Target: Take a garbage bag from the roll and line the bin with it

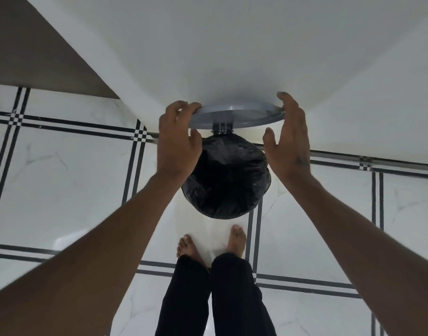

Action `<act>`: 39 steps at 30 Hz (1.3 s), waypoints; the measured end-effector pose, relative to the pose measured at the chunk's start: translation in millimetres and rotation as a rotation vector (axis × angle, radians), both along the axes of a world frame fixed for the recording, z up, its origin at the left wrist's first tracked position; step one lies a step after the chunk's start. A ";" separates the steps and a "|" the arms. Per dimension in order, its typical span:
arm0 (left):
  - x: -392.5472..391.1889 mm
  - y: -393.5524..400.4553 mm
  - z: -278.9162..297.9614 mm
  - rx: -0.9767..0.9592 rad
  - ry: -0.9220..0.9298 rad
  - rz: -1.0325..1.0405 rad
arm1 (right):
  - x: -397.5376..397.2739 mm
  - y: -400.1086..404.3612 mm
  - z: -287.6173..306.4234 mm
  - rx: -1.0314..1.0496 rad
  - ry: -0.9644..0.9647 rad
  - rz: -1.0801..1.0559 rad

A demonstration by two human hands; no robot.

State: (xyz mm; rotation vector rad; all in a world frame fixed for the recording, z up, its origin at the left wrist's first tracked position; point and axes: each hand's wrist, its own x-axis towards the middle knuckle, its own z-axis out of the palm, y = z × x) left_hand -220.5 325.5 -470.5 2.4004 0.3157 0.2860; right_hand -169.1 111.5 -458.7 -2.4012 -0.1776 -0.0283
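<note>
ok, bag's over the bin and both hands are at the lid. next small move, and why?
Probably swing the lid down shut. The black garbage bag already covers the bin opening, the lid stands raised on its hinge, the left hand grips its rim and the right hand rests open on the other edge.

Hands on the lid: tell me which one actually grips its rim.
The left hand grips it, fingers curled over the grey lid's edge. The right hand stays flat, fingers straight against the opposite side, thumb spread away above the black bag.
</note>
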 end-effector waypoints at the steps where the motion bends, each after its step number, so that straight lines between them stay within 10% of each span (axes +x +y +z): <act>1: -5.5 -2.0 -1.0 -0.001 -0.005 0.011 | -5.2 -3.2 -2.6 -0.029 0.007 0.016; 21: -137.1 -94.2 -138.4 -0.500 0.304 0.531 | -173.9 -41.4 -159.7 0.032 0.447 -0.049; 30: -122.4 -76.3 -182.5 -0.813 0.623 0.834 | -151.5 -38.2 -189.0 0.493 0.851 -0.467; 39: -136.3 -63.5 -142.1 -0.497 0.745 0.579 | -147.0 -24.3 -162.2 0.371 0.916 -0.425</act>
